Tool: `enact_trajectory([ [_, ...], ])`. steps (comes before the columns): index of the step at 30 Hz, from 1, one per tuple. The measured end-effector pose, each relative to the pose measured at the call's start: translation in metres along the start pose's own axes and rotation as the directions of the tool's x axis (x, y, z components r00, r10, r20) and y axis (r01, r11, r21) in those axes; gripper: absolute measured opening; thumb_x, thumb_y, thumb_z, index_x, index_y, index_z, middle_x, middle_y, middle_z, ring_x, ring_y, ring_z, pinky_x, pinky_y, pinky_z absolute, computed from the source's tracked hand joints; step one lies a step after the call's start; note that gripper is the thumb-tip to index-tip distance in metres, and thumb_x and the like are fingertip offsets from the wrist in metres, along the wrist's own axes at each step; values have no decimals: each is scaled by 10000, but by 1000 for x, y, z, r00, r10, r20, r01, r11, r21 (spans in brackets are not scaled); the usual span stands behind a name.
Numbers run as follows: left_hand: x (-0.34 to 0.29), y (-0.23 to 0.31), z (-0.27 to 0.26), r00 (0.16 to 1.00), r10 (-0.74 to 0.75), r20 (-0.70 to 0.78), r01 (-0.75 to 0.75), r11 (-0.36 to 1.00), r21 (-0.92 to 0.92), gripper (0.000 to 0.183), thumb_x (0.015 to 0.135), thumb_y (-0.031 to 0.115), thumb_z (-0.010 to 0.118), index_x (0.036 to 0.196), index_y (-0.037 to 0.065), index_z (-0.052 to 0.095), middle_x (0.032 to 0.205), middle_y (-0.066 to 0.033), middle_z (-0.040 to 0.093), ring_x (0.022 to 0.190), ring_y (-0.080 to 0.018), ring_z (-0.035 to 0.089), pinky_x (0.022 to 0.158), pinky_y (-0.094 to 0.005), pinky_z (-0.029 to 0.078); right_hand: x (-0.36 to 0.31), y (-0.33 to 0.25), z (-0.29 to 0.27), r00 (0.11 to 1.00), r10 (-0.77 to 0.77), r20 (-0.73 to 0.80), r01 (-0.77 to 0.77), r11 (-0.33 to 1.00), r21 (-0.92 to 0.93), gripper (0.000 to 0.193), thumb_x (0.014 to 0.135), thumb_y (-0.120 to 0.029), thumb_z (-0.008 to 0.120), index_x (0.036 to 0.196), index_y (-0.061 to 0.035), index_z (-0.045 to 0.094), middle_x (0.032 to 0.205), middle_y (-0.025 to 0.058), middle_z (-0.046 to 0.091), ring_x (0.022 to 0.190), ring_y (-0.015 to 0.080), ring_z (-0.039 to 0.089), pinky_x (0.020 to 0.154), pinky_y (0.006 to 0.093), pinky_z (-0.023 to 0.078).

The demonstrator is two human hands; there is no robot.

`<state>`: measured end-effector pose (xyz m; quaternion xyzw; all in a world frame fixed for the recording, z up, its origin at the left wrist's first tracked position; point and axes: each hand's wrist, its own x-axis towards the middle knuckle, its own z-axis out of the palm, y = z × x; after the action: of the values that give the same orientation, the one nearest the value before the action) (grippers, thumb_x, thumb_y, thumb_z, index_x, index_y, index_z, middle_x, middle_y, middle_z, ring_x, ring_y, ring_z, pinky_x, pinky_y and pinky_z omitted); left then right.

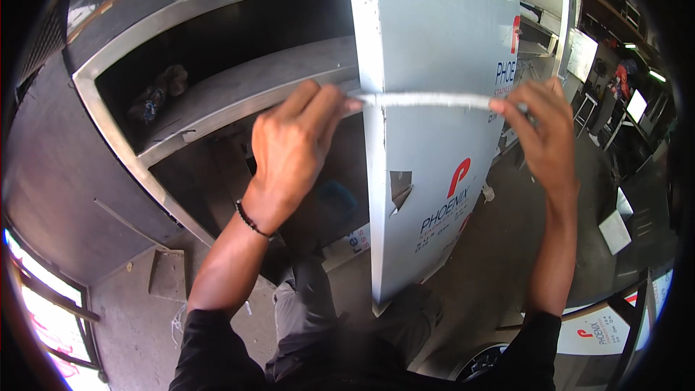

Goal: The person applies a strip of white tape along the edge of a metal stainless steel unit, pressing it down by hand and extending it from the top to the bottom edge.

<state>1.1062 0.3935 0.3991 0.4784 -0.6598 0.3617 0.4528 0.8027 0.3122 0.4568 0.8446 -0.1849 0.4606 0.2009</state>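
A thin, whitish strip (434, 99) stretches level between my two hands, in front of a tall metal panel (434, 137). My left hand (289, 134) is closed on the strip's left end, close to the panel's bare left edge. The right end is pinched in my right hand (539, 127), just past the panel's right side. The strip's exact material cannot be made out. Pale film with red and dark printing covers the panel, and a torn patch (399, 190) shows low on its left side. The panel stands upright between my legs.
To the left stands an open metal cabinet frame (137, 152) with a shelf (253, 72) and a crumpled bundle (163, 90) on it. Flat offcuts (615, 232) lie on the floor at right. A film-covered sheet (594, 333) sits at lower right. Another person (619, 83) is far right.
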Motion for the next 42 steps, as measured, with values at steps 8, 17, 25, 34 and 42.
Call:
enact_trajectory([
  [8,-67,11,6,990,7,142,-1,999,-48,185,832,173,825,895,55,695,735,-70,575,607,-239,634,532,-385,501,-43,-9,13,989,20,148,-33,996,84,191,899,-183,774,778,-67,684,667,14,572,610,178,456,712,342,306],
  [17,-44,-7,21,999,53,-3,-53,996,-67,226,832,248,813,847,92,651,719,-48,511,572,-214,598,490,-370,479,-31,-15,9,996,59,72,-62,997,42,195,879,-168,790,751,-80,671,627,9,550,589,177,473,704,341,306],
  [25,-89,12,14,989,77,124,-65,993,-93,231,776,197,855,861,59,691,682,-42,517,566,-198,564,496,-356,457,-86,-24,26,986,79,146,-91,993,73,219,871,-176,790,728,-83,651,626,2,546,582,187,472,687,348,309],
  [34,-121,7,20,985,115,131,-95,984,-153,251,754,173,870,859,42,683,664,-37,509,561,-185,553,486,-348,449,-108,-34,41,986,84,144,-99,990,101,235,834,-204,821,730,-87,647,613,1,547,579,184,460,687,354,311],
  [42,-108,-2,27,988,111,109,-96,985,-141,261,738,160,874,859,41,676,665,-46,518,569,-206,552,492,-354,443,-103,-36,37,990,86,116,-90,995,31,246,793,-190,850,731,-82,637,617,1,549,590,185,472,683,364,307],
])
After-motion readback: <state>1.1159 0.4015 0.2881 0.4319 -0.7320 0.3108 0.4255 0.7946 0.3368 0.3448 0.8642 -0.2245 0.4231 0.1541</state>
